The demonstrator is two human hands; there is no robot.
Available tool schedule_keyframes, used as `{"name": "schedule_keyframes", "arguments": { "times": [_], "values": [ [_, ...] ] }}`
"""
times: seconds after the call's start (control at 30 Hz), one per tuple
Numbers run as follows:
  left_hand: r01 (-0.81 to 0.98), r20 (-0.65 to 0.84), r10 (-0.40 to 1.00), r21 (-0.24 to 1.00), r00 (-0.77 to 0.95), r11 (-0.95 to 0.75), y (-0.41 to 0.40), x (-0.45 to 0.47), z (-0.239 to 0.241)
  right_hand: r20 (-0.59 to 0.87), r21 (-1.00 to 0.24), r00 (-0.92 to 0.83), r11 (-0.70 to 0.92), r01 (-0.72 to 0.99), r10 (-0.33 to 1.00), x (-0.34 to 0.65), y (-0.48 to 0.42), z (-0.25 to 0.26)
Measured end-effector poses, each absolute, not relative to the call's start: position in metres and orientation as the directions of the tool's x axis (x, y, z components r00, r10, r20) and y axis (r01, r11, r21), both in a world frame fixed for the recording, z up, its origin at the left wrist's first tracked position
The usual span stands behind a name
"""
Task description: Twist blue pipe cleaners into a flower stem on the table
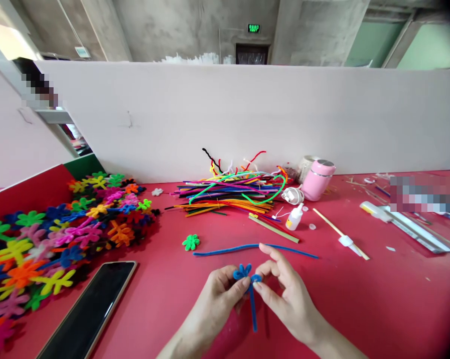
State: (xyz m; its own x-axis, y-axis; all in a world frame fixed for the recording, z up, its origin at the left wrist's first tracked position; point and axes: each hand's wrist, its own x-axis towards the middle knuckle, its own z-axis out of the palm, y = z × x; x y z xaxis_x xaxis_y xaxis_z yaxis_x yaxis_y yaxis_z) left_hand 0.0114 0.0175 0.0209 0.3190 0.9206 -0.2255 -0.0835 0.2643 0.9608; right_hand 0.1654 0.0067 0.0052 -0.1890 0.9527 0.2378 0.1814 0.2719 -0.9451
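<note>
My left hand (221, 291) and my right hand (284, 294) both pinch a blue pipe cleaner (249, 284) just above the red table (359, 309). Its top is bent into small petal loops and its free tail hangs down between my wrists. My left thumb and forefinger hold the looped part. My right fingers grip the loop at its right side. A second, straight blue pipe cleaner (225, 251) lies on the table just beyond my hands.
A heap of finished pipe-cleaner flowers (60, 234) covers the left. One green flower (191, 242) lies alone. A phone (92, 309) lies front left. A pile of loose pipe cleaners (228, 192), a glue bottle (294, 218), a pink cup (317, 180), sticks and a ruler lie behind and to the right.
</note>
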Motion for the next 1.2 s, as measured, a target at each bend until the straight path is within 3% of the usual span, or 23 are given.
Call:
{"name": "schedule_keyframes", "arguments": {
  "times": [0.43,0.9,1.2],
  "values": [
    [-0.105,-0.317,0.833,0.909,0.453,0.403,0.024,-0.003,0.02,0.465,-0.753,-0.287,0.544,0.37,0.838,0.164,0.008,-0.001],
    [-0.066,-0.329,0.856,0.921,0.399,0.385,0.02,-0.006,0.029,0.587,-0.622,-0.246,0.624,0.472,0.771,0.154,0.002,0.002],
    [-0.092,-0.296,0.858,0.927,0.419,0.365,0.024,0.003,0.036,0.539,-0.708,-0.151,0.543,0.452,0.829,0.155,0.006,0.011]
  ]
}}
